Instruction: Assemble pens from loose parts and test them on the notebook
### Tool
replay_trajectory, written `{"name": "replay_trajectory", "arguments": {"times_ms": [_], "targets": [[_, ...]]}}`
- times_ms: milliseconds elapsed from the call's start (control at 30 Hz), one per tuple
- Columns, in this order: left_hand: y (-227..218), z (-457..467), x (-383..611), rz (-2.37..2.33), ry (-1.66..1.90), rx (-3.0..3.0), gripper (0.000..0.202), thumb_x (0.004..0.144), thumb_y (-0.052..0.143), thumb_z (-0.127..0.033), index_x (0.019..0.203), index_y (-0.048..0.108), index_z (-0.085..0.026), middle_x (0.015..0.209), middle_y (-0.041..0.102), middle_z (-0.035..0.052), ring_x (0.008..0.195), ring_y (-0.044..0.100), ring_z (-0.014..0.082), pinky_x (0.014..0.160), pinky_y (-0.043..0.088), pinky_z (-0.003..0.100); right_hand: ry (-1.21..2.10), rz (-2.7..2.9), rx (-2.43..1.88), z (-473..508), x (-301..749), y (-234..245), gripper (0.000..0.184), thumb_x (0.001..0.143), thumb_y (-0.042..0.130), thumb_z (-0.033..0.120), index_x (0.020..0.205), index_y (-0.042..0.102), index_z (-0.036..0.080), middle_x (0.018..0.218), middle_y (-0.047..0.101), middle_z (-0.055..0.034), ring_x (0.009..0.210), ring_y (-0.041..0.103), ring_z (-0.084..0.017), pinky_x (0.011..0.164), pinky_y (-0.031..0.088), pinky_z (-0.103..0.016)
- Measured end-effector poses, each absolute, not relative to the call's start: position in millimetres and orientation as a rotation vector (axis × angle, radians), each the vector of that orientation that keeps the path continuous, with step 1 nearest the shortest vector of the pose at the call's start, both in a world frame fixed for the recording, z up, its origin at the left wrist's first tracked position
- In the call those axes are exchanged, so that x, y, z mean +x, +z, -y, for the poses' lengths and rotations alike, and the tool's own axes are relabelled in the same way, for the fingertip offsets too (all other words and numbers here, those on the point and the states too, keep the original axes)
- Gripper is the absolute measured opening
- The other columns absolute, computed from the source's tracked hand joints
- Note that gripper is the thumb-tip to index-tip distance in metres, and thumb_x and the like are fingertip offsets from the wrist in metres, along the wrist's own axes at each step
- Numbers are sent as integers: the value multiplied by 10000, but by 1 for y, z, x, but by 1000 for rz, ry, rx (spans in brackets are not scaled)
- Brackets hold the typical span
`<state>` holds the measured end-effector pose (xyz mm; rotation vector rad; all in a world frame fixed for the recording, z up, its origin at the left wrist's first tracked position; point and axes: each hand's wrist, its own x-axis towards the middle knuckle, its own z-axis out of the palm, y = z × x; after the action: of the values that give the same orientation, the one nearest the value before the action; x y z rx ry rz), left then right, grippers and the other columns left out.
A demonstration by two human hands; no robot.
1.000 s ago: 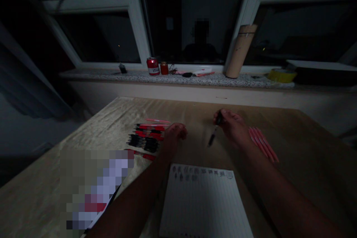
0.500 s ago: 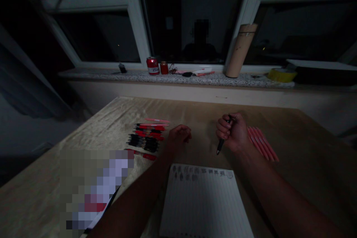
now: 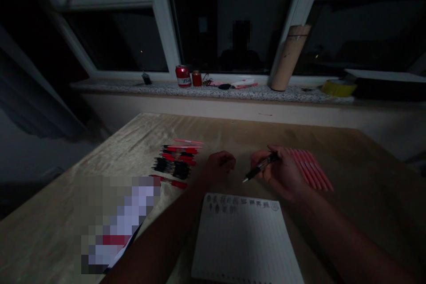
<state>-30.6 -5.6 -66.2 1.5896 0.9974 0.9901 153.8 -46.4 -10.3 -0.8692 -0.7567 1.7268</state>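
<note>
My right hand [image 3: 281, 172] grips a black pen [image 3: 260, 167] in a writing hold, its tip pointing down-left just above the top edge of a lined notebook [image 3: 242, 239]. The notebook's top lines carry small scribbles. My left hand [image 3: 219, 165] rests on the table in a loose fist, left of the pen tip, and what it holds, if anything, is hidden. A heap of red and black pens [image 3: 176, 162] lies left of that hand. A row of pink pens [image 3: 309, 168] lies just right of my right hand.
The wooden table [image 3: 349, 177] stands before a stone windowsill [image 3: 213, 92] with a red can [image 3: 183, 76], a small jar, a cardboard tube [image 3: 289, 57] and a yellow tape roll [image 3: 338, 87]. A blurred packet lies at the table's front left.
My right hand turned the pen from hanging upright in a fist to a slanted writing hold and came nearer the notebook. My left hand shifted slightly right.
</note>
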Motion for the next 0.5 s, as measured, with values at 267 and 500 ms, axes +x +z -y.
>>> {"name": "replay_trajectory", "arguments": {"times_ms": [267,500], "targets": [[-53,13,-21,-1070,831,1964,202,787,499,-310,775,608,-141,675,609,12,621,538,115,577,387,217,1664,1042,-978,88,155,-55,236,637,736,254,584,519,177,375,437,74,345,376,-64,400,313,-212],[-65,22,-18,-1224,510,2457,207,797,482,-304,825,642,-176,723,647,32,642,562,148,585,373,239,1593,1372,-1050,85,153,-66,211,761,583,362,684,548,169,516,571,4,406,468,-103,394,317,-222]]}}
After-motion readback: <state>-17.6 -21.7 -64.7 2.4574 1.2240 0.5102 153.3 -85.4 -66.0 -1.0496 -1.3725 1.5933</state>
